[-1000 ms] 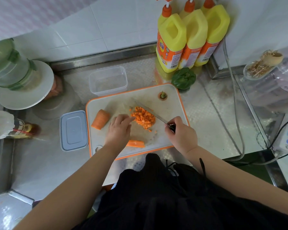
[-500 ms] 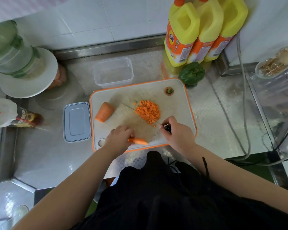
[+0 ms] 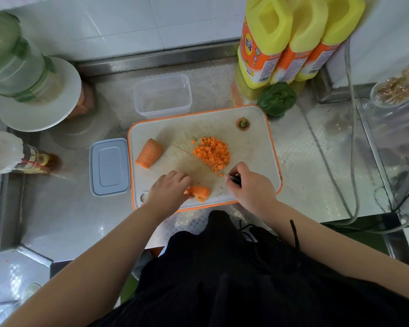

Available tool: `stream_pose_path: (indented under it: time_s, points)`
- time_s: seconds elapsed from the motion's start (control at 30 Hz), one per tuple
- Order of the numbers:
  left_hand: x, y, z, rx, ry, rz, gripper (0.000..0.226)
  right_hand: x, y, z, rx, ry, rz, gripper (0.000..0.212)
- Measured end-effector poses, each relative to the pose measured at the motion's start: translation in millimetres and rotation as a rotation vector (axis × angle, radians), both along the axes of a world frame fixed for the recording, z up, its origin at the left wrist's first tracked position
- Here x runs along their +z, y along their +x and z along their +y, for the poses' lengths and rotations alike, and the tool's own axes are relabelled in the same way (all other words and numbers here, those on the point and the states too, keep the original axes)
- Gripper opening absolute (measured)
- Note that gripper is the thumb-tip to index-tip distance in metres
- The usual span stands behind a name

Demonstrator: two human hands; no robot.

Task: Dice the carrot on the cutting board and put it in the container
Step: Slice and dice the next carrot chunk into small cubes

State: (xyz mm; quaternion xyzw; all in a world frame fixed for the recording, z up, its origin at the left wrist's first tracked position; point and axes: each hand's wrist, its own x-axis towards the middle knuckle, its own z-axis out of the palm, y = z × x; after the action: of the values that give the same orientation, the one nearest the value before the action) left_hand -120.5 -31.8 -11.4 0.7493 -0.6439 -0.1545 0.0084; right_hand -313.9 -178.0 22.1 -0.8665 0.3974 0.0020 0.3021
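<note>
At the near edge of the cutting board [image 3: 265,147], the left hand [image 3: 167,192] gripped a carrot strip [image 3: 198,191] while the right hand [image 3: 250,187] held the knife [image 3: 233,178]. Beyond lay the diced carrot pile [image 3: 211,153] and a carrot chunk [image 3: 149,156]; farther back on the worktop [image 3: 305,166] stood the clear container [image 3: 162,95].

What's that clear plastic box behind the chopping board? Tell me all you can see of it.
The clear plastic container is a shallow rectangular tub with rounded corners and a thicker rim, see-through enough to show the steel counter beneath. It stands upright, lidless and looks empty. It sits just beyond the far left edge of the cutting board; whether they touch is unclear. A grey lid lies apart, left of the board. Neither hand touches it.
</note>
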Motion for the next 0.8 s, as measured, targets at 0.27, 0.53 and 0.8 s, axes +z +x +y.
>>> stream_pose_path:
  time_s: [0.27, 0.53, 0.8]
  points:
    - [-6.5, 11.6, -5.4, -0.107, -0.015, -0.022, 0.034, -0.8, -1.5, -1.8, 0.022, 0.021, 0.041, 0.025]
    - [4.4, 14.6, -11.1, 0.013, 0.057, 0.103, 0.028, 1.1, -2.9, -4.9, 0.012, 0.046, 0.069, 0.024]
    - [6.8, 19.0, -23.6, -0.020, 0.071, 0.160, 0.031, 9.0, 0.8, -13.2, -0.034, 0.028, 0.074, 0.023]
